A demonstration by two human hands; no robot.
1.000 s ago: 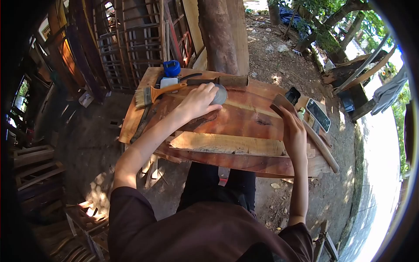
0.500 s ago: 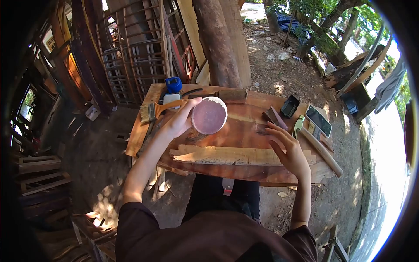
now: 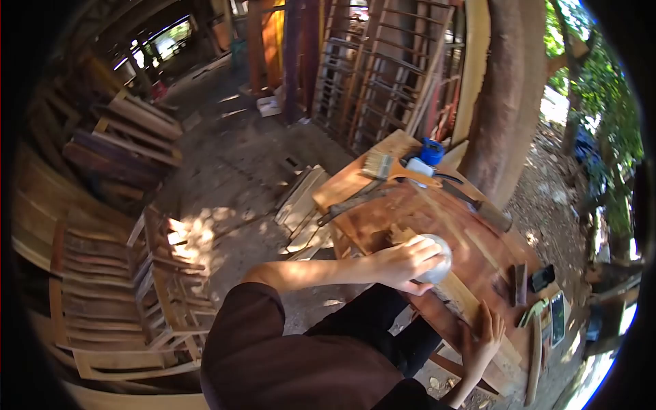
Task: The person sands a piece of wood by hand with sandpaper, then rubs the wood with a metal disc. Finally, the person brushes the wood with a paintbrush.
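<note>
My left hand [image 3: 403, 265] is closed around the edge of a round sanding disc [image 3: 437, 265], whose pale side faces up. The disc is at a light wooden plank [image 3: 462, 294] with a ragged edge; whether it presses on the wood cannot be made out. Farther along that plank lies my right hand [image 3: 484, 336], fingers stretched out on the wood and holding nothing visible. Both hands are over the near side of a reddish-brown wooden tabletop [image 3: 403, 208].
A wide paintbrush [image 3: 413, 176] and a blue object [image 3: 431, 152] lie at the table's far left corner. To the right are a dark block [image 3: 520, 283], a black tray [image 3: 542, 278], a hammer [image 3: 536, 348] and a phone [image 3: 558, 320]. A slatted wooden chair [image 3: 102, 287] stands at left.
The view has swung left. My left hand has lowered the disc to the plank and turned its pink face away. My right hand has come down onto the plank.
</note>
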